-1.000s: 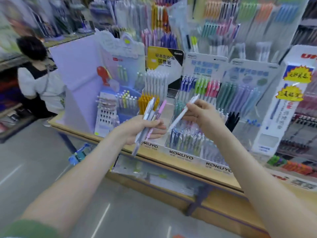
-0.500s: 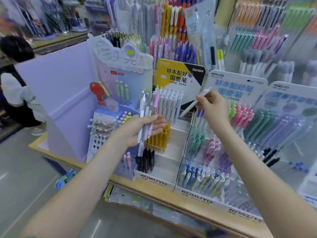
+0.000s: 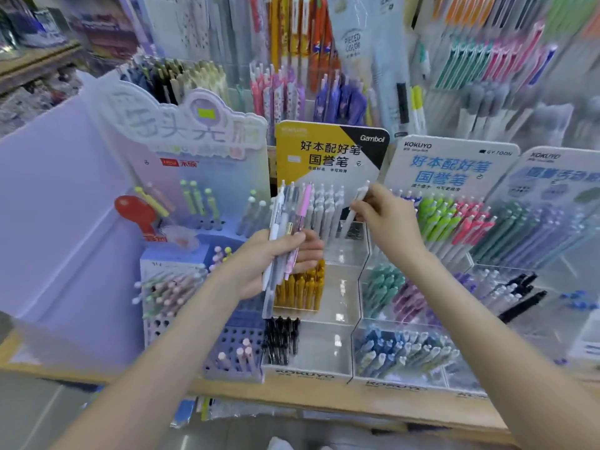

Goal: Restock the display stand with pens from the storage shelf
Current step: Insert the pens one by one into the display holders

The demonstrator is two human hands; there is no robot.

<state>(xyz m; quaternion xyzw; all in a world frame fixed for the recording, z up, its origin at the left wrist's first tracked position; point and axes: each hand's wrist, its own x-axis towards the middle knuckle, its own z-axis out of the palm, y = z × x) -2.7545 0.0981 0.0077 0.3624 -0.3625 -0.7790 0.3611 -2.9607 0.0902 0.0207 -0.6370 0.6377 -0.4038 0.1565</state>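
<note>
My right hand (image 3: 386,219) pinches one white pen (image 3: 361,192) between thumb and fingers. The pen's long axis leans: the clicker end points up and a little right, and the tip points down-left, at the right end of the row of white pens (image 3: 324,209) on the top tier of the display stand (image 3: 344,251). The stand's yellow card (image 3: 331,151) reads "Gambol". My left hand (image 3: 276,258) grips a bundle of pens (image 3: 289,216), nearly upright with the clickers up; one is pink. The neighbouring card (image 3: 451,164) reads "KOKUYO".
</note>
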